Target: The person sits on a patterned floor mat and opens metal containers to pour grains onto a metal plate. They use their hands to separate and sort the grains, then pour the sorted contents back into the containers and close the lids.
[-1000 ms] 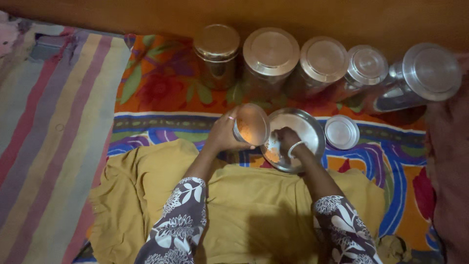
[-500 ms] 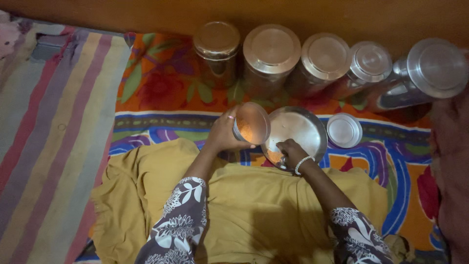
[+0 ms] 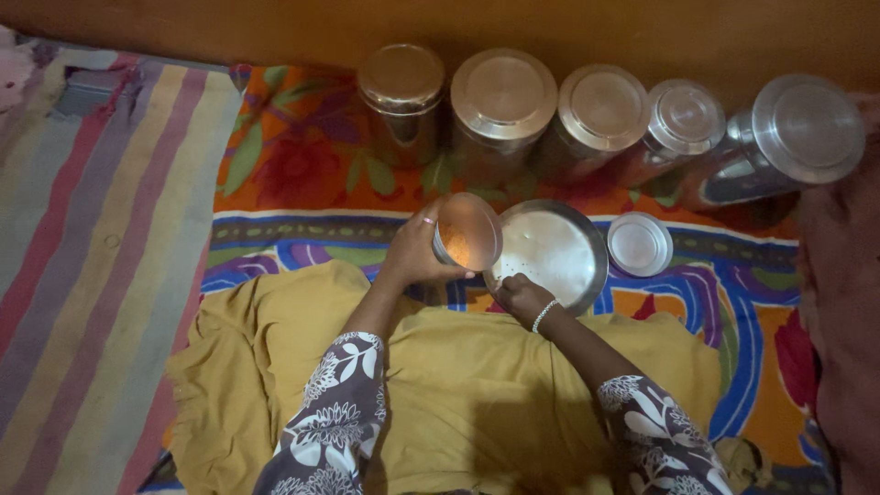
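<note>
The left hand has its fingers wrapped around the outside of a small round steel tin, which is tilted so its open mouth faces the camera and shows orange-red grains lying against its lower inner wall. A pink ring sits on one finger of that hand.

At about 4 o'clock from the tin, the right hand is curled over the near rim of a shallow round steel plate; the fingers are bunched together, and whether they pinch any grains cannot be told. A pale beaded bracelet circles that wrist. The tin's edge overlaps the plate's 9 o'clock side.

Just beside the plate at 3 o'clock lies a small flat round steel lid on a bright floral cloth of orange, blue and purple.

At 12 o'clock from the plate a row of five lidded steel canisters stands along a brown wooden wall; the one at the far right end leans on its side.

Both forearms wear dark sleeves printed with white flowers, and a mustard-yellow garment spreads across the lap at 6 o'clock. At 9 o'clock a striped mat in pink, yellow and grey covers the floor.
</note>
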